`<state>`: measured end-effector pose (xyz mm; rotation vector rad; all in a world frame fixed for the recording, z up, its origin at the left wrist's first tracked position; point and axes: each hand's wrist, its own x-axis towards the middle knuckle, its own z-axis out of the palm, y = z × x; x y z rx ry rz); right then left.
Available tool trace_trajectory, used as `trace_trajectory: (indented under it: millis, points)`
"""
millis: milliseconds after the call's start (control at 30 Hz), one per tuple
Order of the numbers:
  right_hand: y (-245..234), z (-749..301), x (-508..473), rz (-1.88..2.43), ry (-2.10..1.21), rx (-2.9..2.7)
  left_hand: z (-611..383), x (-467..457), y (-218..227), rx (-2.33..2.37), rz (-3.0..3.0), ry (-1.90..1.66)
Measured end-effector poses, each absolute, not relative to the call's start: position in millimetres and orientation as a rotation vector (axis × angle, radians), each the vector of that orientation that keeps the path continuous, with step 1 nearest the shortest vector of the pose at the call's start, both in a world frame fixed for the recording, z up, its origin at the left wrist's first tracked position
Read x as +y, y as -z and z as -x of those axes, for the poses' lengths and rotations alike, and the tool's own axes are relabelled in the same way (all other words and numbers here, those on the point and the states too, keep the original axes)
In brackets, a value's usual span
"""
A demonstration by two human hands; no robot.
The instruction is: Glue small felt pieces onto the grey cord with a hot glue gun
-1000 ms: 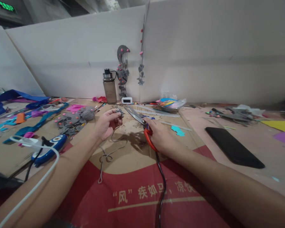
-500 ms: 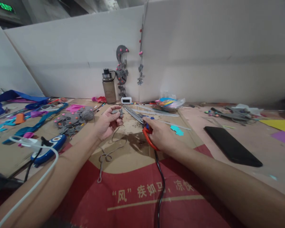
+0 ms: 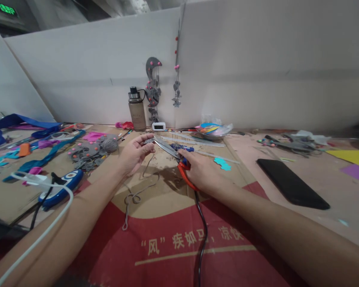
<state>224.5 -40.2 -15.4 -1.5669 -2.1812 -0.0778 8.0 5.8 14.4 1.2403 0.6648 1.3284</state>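
Note:
My left hand (image 3: pixel 134 153) pinches a small grey felt piece (image 3: pixel 148 140) between thumb and fingers, with a grey yarn strand (image 3: pixel 137 194) hanging from it down onto the cardboard. My right hand (image 3: pixel 201 170) is closed round the red handles of a pair of scissors (image 3: pixel 171 150). The scissor blades point left and up, their tips right at the felt piece.
A glue gun (image 3: pixel 63 184) with a white cable lies left. Grey felt scraps and a yarn ball (image 3: pixel 109 144) sit behind it, a water bottle (image 3: pixel 137 109) and small clock (image 3: pixel 158 126) by the wall. A black phone (image 3: pixel 291 184) lies right. A black cord (image 3: pixel 201 235) runs toward me.
The scissors have swung left, bringing the blades up to the felt piece. My left hand has turned the piece slightly toward them.

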Motion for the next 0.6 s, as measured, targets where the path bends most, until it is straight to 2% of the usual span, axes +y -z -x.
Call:
trace_trajectory:
  millis: [600]
  points:
    - [18.7,-224.5,-38.5,1.432,0.061,-2.19,1.4,14.0,-9.0,0.666,-1.415,-1.311]
